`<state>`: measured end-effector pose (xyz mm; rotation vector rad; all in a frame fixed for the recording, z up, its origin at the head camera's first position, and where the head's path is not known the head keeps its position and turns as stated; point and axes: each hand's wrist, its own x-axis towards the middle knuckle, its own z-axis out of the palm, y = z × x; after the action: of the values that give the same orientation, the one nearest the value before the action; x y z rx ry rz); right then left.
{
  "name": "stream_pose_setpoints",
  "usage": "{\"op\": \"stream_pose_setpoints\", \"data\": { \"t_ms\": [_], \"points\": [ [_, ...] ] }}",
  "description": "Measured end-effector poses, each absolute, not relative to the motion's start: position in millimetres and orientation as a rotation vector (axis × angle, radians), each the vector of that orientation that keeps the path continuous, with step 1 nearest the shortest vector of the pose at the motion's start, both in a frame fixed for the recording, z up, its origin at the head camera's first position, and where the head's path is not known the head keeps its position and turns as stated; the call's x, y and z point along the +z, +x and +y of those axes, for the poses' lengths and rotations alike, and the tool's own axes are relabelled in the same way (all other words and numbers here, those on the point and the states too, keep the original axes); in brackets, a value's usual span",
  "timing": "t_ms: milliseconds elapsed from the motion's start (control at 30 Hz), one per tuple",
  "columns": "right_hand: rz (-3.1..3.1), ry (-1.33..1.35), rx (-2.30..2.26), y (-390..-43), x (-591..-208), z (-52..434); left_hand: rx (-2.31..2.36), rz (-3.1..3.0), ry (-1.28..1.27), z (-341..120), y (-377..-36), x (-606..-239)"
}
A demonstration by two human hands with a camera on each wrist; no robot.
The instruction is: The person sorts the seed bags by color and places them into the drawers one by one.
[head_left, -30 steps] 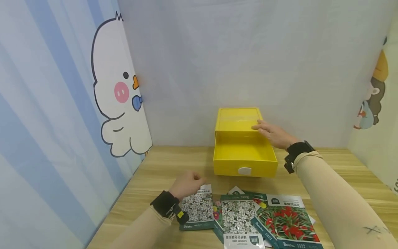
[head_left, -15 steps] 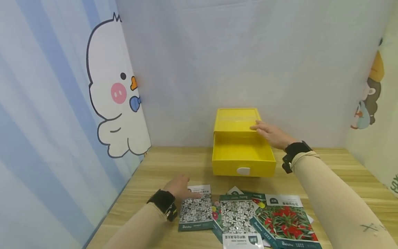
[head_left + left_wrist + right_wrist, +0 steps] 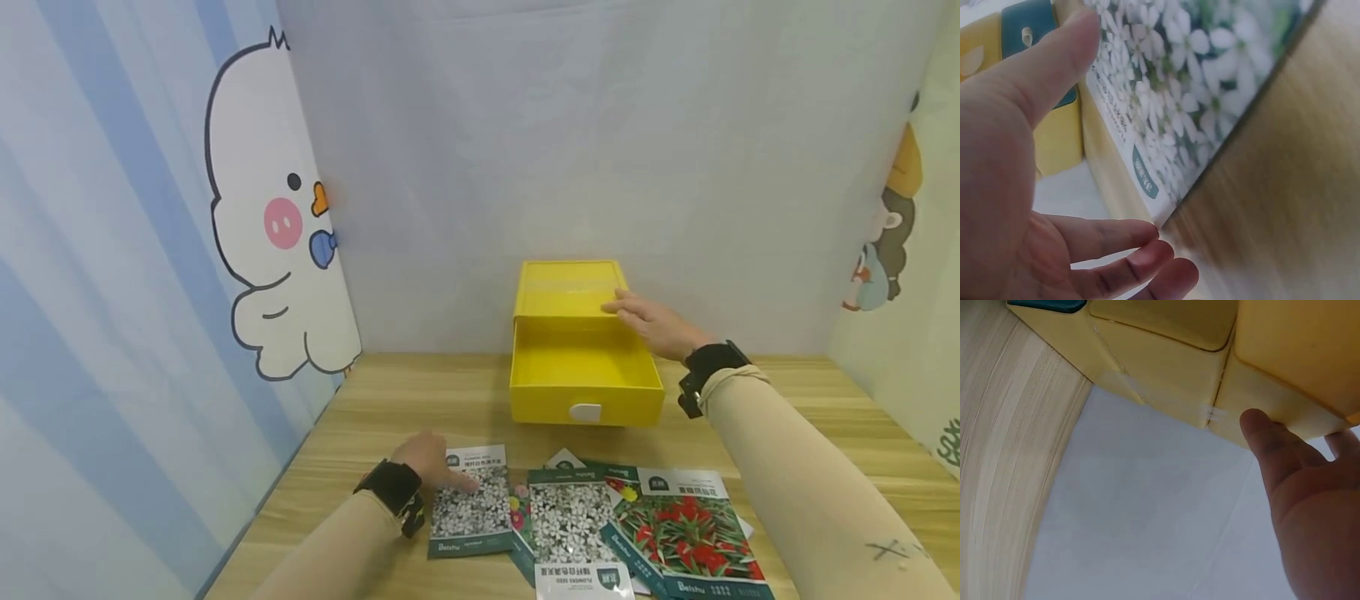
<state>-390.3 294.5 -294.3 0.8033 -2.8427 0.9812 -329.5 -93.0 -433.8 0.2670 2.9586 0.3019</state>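
Note:
A yellow drawer box stands at the back of the wooden table, its drawer pulled out and showing nothing inside. My right hand lies flat on the box's top near its right front edge, fingers straight; in the right wrist view the thumb sits against the yellow casing. My left hand rests on the top left of a seed packet with white flowers. Up close, the thumb lies over the packet and the fingers touch its corner.
Two more seed packets lie to the right along the table's front: a white-flowered one and a red-flowered one, overlapping others beneath. Cartoon-printed walls close in the left, back and right sides.
My left hand has uncurled from a loose fist and come down towards me onto the left packet. The right hand has stayed on the box.

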Motion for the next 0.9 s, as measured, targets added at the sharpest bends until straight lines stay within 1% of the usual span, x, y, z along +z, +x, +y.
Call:
{"op": "stream_pose_setpoints", "data": {
  "t_ms": [333, 733, 900],
  "points": [
    [-2.836, 0.792, 1.039, -388, -292, 297, 0.291, 2.976, 0.259, -91, -327, -434],
    [-2.86, 0.762, 0.992, -386, -293, 297, 0.369, 2.984, 0.236, -96, -337, -452],
    [-2.862, 0.754, 0.987, -387, -295, 296, 0.494, 2.972, 0.216, -99, -340, -457]
  ]
}}
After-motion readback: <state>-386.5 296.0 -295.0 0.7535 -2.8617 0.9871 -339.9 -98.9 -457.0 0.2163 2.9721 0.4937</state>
